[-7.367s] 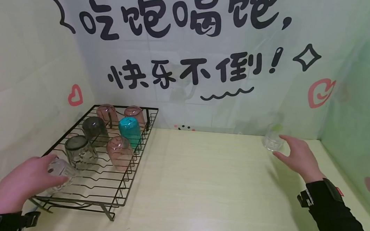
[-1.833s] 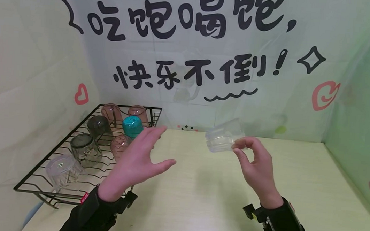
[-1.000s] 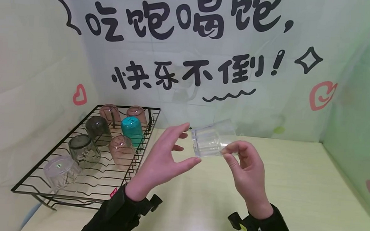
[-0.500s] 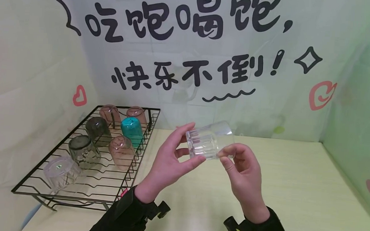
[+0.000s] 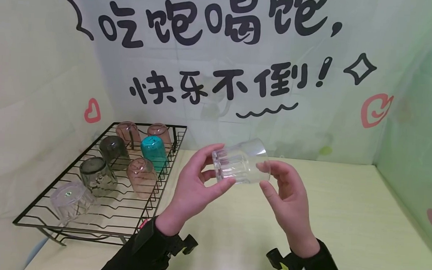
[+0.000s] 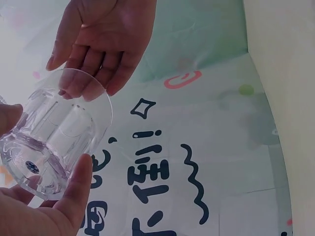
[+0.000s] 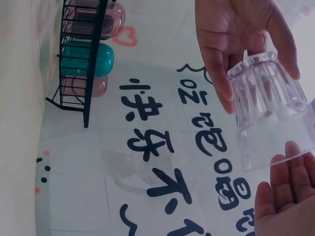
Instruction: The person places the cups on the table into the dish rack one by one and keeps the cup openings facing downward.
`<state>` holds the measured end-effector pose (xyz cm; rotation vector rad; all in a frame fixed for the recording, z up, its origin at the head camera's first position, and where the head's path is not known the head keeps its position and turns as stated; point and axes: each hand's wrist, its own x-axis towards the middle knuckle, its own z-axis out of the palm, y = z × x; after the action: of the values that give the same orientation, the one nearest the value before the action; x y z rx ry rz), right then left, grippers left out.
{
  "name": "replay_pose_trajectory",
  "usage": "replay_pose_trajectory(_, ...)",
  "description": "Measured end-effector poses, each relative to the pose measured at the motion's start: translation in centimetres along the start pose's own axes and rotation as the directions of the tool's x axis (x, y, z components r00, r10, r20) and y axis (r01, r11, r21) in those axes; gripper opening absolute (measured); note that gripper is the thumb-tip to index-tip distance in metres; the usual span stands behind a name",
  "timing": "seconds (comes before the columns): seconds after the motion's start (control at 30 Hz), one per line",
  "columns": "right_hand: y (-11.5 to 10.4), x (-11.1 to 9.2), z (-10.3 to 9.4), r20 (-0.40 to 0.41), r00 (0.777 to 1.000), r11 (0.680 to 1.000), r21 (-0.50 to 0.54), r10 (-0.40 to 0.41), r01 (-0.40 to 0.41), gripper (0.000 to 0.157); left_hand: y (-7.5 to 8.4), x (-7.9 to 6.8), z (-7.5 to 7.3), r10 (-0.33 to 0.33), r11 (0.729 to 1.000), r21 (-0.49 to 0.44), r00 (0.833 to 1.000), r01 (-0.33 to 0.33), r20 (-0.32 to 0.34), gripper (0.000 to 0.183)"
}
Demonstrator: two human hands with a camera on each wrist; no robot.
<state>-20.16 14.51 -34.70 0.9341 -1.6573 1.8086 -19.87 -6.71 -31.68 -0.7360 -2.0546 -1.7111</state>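
A clear drinking glass, with a fluted lower half, is held up over the table, tilted on its side with its mouth to the right. My left hand grips it round the base, thumb below and fingers behind. At the glass's mouth is my right hand, its thumb apart from its loosely bent fingers. Those right fingers show at the rim in the left wrist view, not closed round the glass. The right wrist view shows the glass base-up between the left thumb and fingers.
A black wire rack stands on the left. Several upside-down glasses sit on it, among them a teal glass, a pink glass and a clear glass. The pale table meets a printed cloth backdrop.
The left hand left the clear glass on the rack. The right hand lifted another glass from the back right and brought it to the middle. The left hand took its base; the right fingers loosened.
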Motion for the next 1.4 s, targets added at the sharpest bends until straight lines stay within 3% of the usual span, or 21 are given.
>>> replay_pose_trajectory(0.37, 0.3, -0.1, -1.8, 0.068, 0.995, 0.983, -0.172, 0.07, -0.057, 0.051, 0.9, 0.0, -1.7, -0.037, 0.999, 0.03, 0.999, 0.039, -0.04, 0.068)
replay_pose_trajectory(0.83, 0.5, -0.3, -3.3, 0.107, 0.988, 0.963, -0.26, 0.107, -0.076, 0.057, 1.4, 0.0, -3.8, -0.029, 0.994, 0.103, 0.996, 0.037, -0.081, 0.067)
replay_pose_trajectory(1.4, 1.3, -1.0, -4.4, 0.121, 0.985, 0.937, -0.342, 0.119, -0.071, 0.06, 2.6, -0.3, -6.5, -0.106, 0.984, 0.125, 0.98, 0.128, -0.171, 0.064)
